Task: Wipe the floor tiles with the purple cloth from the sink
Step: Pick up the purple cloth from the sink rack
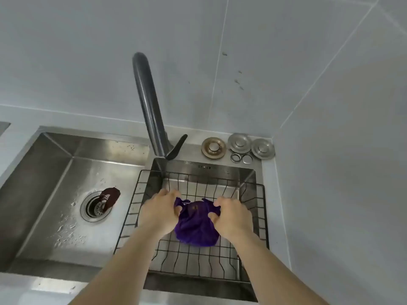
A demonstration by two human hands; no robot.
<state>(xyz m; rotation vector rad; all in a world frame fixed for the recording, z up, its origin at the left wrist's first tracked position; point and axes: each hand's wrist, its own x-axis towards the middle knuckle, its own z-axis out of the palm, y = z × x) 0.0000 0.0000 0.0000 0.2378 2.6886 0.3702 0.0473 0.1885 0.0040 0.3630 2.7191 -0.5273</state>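
We are only at the start: our left hand (pixel 159 213) and right hand (pixel 231 215) pinch the purple cloth (pixel 196 226) bunched in the wire basket (pixel 263 219) over the sink (pixel 55 172), no floor tiles wiped yet.

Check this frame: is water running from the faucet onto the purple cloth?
No: the faucet shows no stream, and both hands hold the purple cloth over the wire basket.
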